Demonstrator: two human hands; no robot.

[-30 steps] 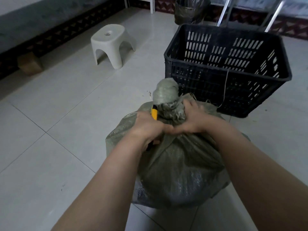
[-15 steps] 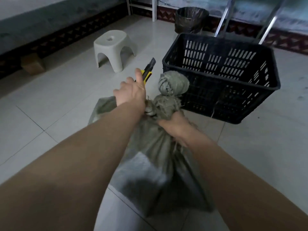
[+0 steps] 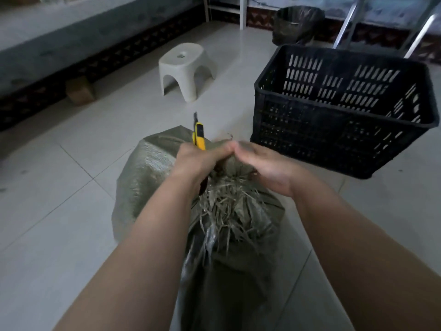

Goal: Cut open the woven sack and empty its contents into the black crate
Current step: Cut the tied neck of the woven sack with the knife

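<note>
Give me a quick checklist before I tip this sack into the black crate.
1. Cut through the woven sack: frayed strands at its neck, mouth hidden: cannot tell.
2. Set down the yellow knife: the left hand holds it, tip up: not ok.
3. Grip of the right hand on the neck: blurred: cannot tell.
4. Upright black crate, nothing seen inside: ok.
5. Path free of the white stool: ok.

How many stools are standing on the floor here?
1. A white plastic stool stands beyond the sack, to the left of the black crate. Others could be outside the camera's view.
</note>
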